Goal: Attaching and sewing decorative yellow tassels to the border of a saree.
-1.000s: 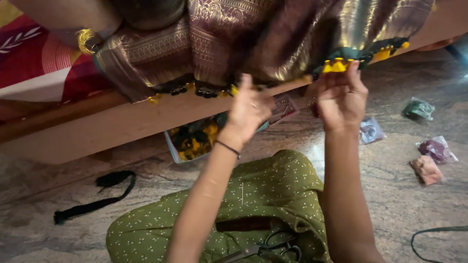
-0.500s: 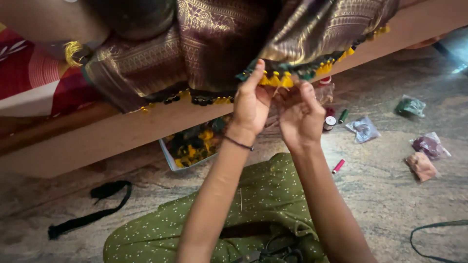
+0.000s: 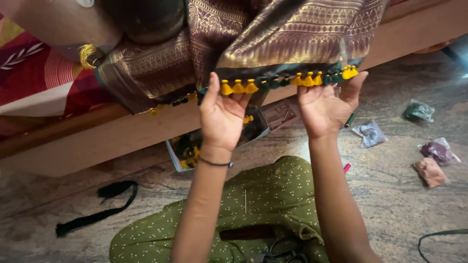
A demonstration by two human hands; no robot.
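Observation:
A purple and gold woven cloth (image 3: 273,34) hangs over the edge of a wooden bed frame (image 3: 102,141). Its lower hem carries a row of yellow and dark green tassels (image 3: 287,80). My left hand (image 3: 222,114) is raised palm-up and pinches the hem near three yellow tassels. My right hand (image 3: 326,104) grips the same hem further right, and the stretch between them is pulled fairly straight. Both forearms reach up from my lap, which is covered in green dotted fabric (image 3: 263,204). A needle (image 3: 245,200) is stuck in that fabric.
An open box (image 3: 190,151) with yellow and dark bits sits under the bed edge. Small plastic bags (image 3: 431,156) lie on the stone floor at right. A black strap (image 3: 97,209) lies at left. Scissors (image 3: 278,251) rest on my lap. A cable (image 3: 438,236) runs at bottom right.
My hands have moved apart along the hem, spreading the tasselled edge between them. The right hand has shifted rightward and the cloth edge now lies straighter.

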